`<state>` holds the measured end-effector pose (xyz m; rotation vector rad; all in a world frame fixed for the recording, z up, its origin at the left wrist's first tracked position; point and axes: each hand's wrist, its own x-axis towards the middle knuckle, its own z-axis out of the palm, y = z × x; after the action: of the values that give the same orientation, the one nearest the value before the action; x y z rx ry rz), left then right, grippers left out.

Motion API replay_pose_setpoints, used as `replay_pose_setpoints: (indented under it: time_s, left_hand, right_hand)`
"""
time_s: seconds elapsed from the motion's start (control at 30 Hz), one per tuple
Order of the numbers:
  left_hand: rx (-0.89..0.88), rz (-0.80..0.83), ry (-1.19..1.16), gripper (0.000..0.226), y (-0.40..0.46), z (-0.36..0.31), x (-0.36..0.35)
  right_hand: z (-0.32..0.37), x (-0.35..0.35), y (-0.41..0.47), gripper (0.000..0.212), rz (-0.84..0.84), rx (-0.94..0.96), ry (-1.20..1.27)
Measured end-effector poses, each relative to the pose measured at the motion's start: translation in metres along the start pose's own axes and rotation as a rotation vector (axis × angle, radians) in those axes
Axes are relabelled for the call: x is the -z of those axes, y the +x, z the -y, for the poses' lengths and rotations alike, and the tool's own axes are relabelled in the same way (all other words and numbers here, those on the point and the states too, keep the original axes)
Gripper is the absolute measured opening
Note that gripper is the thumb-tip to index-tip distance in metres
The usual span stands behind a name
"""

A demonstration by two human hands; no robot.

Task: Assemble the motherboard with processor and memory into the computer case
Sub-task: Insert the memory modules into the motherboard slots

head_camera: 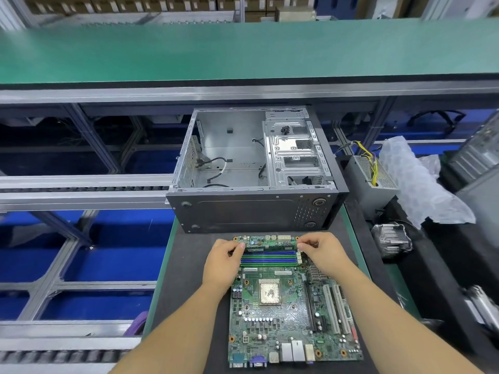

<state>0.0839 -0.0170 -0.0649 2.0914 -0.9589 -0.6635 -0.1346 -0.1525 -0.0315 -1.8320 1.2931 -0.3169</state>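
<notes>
pinching mem stick [270, 249] ends, lying left-right

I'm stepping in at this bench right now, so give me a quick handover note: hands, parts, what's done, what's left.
Left hand and right hand: fingers pinching at the two ends of the memory slots on the far part of the motherboard.
Motherboard lies flat on the black mat, near the open computer case.
Done: processor sits in its socket.
Left: finish the memory, then mount the board in the case. Power supply waits to the case's right.
</notes>
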Motion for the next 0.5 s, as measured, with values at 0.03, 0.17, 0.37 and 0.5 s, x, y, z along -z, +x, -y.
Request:
replay_pose_setpoints:
  time_s: [0.03, 0.17, 0.37, 0.5]
  left_hand:
    - [0.0, 0.001, -0.003, 0.026, 0.0002, -0.0001, 0.0001]
    - [-0.003, 0.004, 0.004, 0.026, 0.0004, 0.0001, 0.0005]
    - [0.013, -0.002, -0.019, 0.024, 0.0005, 0.0001, -0.0008]
    - [0.018, 0.004, -0.023, 0.025, 0.0008, 0.0015, -0.0006]
  right_hand:
    - [0.0006, 0.0002, 0.0004, 0.012, 0.001, 0.001, -0.003]
    - [0.0022, 0.001, 0.0008, 0.012, 0.003, 0.008, -0.007]
    - [0.0026, 0.0013, 0.0006, 0.01, 0.013, -0.004, 0.006]
    - [0.0011, 0.0037, -0.0005, 0.013, 0.043, -0.033, 0.068]
